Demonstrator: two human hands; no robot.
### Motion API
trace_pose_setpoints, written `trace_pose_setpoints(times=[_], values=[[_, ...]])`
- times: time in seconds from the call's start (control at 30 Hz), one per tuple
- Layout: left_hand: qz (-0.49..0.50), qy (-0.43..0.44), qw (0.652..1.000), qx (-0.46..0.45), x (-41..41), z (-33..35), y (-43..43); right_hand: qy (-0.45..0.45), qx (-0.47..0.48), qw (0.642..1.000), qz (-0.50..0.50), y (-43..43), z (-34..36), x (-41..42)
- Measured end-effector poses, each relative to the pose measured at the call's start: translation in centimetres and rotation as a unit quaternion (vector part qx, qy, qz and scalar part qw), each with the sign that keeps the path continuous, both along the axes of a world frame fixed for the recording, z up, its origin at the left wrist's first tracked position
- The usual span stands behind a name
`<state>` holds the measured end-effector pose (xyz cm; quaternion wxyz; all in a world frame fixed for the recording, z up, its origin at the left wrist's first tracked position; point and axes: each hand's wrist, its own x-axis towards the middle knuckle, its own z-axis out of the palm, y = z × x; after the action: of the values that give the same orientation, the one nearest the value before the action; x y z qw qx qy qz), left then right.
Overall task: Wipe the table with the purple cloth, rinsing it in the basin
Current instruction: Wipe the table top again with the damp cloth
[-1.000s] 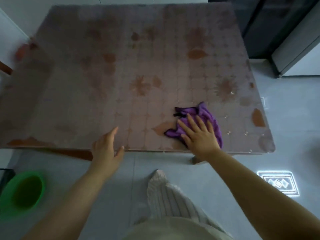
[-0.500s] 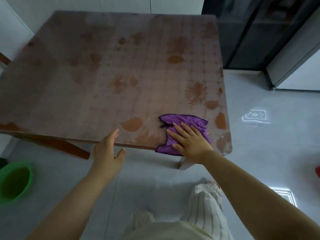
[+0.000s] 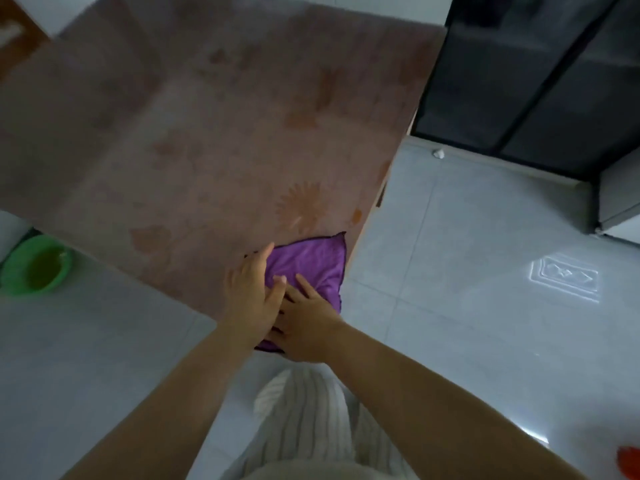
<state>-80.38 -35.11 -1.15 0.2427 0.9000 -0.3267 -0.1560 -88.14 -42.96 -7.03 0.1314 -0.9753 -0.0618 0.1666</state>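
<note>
The purple cloth [image 3: 311, 265] lies on the near right corner of the brown flower-patterned table [image 3: 207, 150], and its lower edge hangs over the rim. Both my hands rest on it. My left hand [image 3: 251, 292] covers the cloth's left side, its fingers reaching the upper left corner and its thumb lying on the fabric. Partly under that thumb, my right hand [image 3: 304, 323] presses the cloth's near end at the table edge. The green basin [image 3: 34, 265] stands on the floor to the left, holding dark water. The view is motion-blurred.
Grey floor tiles surround the table. A dark glass-fronted cabinet [image 3: 540, 77] stands at the back right. A small white scrap [image 3: 438, 153] lies on the floor near it, and something orange-red [image 3: 628, 460] shows at the bottom right edge. My striped trouser leg [image 3: 304, 420] is below the hands.
My left hand has moved right from the table's front edge onto the cloth, beside my right hand. The cloth has slid to the very corner, and my view has swung right.
</note>
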Motion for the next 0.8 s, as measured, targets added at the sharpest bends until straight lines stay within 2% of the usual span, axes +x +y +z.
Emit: trace_pose_setpoints(times=[0.1,0.23,0.33,0.43,0.57,0.63,0.7,0.8], values=[[0.063,0.000,0.998,0.032,-0.6,-0.1,-0.4,-0.023,0.013,0.999,0.023,-3.6,-0.1,-0.2],[0.171,0.014,0.983,0.059,-0.1,-0.8,-1.2,-0.027,0.002,0.998,-0.065,-11.0,-0.7,1.4],[0.212,0.015,0.976,0.049,0.1,-1.4,-2.7,0.009,-0.033,0.994,-0.105,-17.1,-0.5,3.9],[0.229,0.014,0.973,0.025,0.1,-1.9,-5.2,0.015,-0.035,0.998,-0.046,-17.8,-0.2,5.3],[0.204,0.009,0.978,0.028,1.6,-2.6,-9.9,-0.025,0.046,0.990,0.132,-14.5,-0.7,3.9],[0.224,0.017,0.974,0.030,3.0,-2.2,-11.8,-0.007,0.078,0.984,0.159,-14.8,-1.0,4.3],[0.243,0.019,0.970,0.020,4.6,-1.5,-13.2,0.002,0.087,0.987,0.133,-16.9,-1.4,5.7],[0.264,0.008,0.964,0.017,6.6,-0.5,-15.0,-0.026,0.048,0.998,0.001,-23.4,-2.1,9.5]])
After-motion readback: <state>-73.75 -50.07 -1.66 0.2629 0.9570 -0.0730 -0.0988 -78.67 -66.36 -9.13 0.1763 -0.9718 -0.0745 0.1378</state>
